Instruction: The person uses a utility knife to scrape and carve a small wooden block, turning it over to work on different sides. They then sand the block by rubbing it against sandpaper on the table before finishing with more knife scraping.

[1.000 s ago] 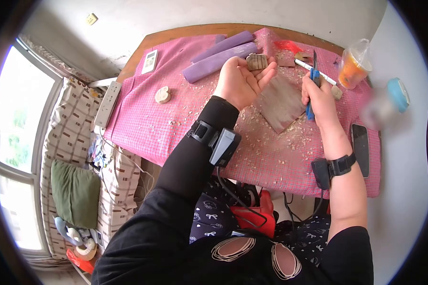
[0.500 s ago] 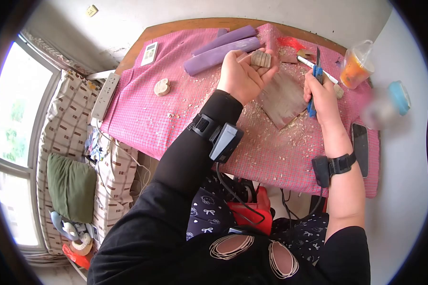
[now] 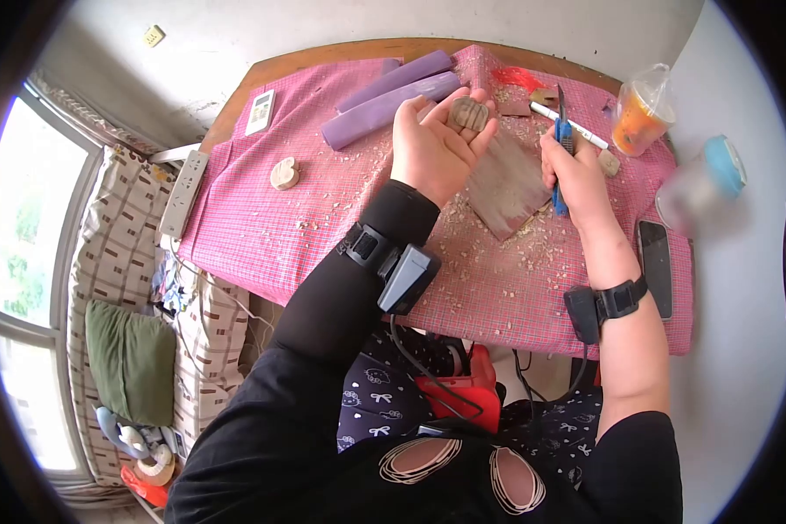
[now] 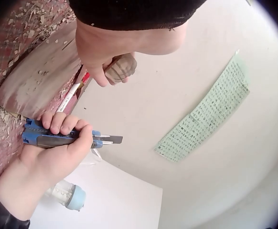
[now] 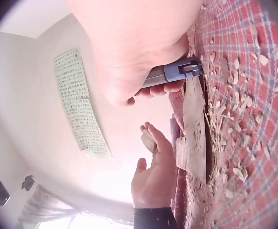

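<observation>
Palm up, my left hand (image 3: 435, 150) carries a small carved wooden piece (image 3: 470, 113) on its fingers, the thumb held apart from it. Dark grooves run across the piece, which also shows at the fingertips in the left wrist view. My right hand (image 3: 580, 182) grips a blue and black utility knife (image 4: 58, 139), its blade (image 4: 111, 139) extended and pointing away from me. Between the hands a worn wooden board (image 3: 508, 190) lies on the table, wood shavings (image 5: 237, 107) scattered about it. The knife is apart from the carved piece.
A pale rounded wood piece (image 3: 284, 174) lies left, near purple rolls (image 3: 389, 112) and a white remote (image 3: 260, 112). A marker (image 3: 589, 133), orange drink cup (image 3: 642, 124), blue-lidded jar (image 3: 706, 185) and phone (image 3: 654, 262) are right. A power strip (image 3: 183, 195) sits at the left edge.
The carved piece has tipped so its broad grooved face shows more, and the left fingers have spread flatter beneath it. The right hand keeps its grip on the knife, little moved.
</observation>
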`<state>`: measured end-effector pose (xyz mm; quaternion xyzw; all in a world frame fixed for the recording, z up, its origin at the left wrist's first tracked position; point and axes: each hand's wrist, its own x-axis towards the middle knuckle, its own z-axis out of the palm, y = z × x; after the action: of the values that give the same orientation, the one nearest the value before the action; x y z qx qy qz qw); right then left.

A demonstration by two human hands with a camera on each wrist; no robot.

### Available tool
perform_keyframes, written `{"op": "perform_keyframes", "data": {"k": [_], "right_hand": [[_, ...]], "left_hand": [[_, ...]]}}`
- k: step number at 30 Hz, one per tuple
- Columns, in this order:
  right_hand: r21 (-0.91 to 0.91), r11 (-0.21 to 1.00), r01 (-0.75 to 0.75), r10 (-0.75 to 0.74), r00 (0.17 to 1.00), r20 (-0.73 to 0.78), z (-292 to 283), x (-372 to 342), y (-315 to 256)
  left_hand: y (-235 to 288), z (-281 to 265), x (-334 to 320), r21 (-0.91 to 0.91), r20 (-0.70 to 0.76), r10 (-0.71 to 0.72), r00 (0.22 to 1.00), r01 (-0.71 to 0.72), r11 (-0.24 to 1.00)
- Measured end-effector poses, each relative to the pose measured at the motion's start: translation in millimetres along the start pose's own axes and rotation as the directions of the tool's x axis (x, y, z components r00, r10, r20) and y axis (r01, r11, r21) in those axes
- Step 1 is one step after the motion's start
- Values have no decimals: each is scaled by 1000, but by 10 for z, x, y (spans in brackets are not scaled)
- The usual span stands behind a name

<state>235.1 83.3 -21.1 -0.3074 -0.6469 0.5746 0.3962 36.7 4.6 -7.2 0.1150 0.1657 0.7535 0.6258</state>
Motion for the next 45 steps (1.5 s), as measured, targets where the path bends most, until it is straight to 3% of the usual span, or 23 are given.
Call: {"op": "perform_keyframes", "data": {"k": [12, 40, 45], "right_hand": [[-47, 998, 47, -46, 998, 39, -3, 10, -2], [-60, 998, 37, -35, 999, 30, -13, -5, 28], [3, 1000, 29, -29, 999, 26, -2, -1, 28]], "left_hand": [[31, -63, 55, -112, 31, 76, 997, -72, 991], [7, -25, 33, -82, -13, 59, 998, -60, 995], [11, -41, 33, -72, -17, 67, 998, -68, 995]]}}
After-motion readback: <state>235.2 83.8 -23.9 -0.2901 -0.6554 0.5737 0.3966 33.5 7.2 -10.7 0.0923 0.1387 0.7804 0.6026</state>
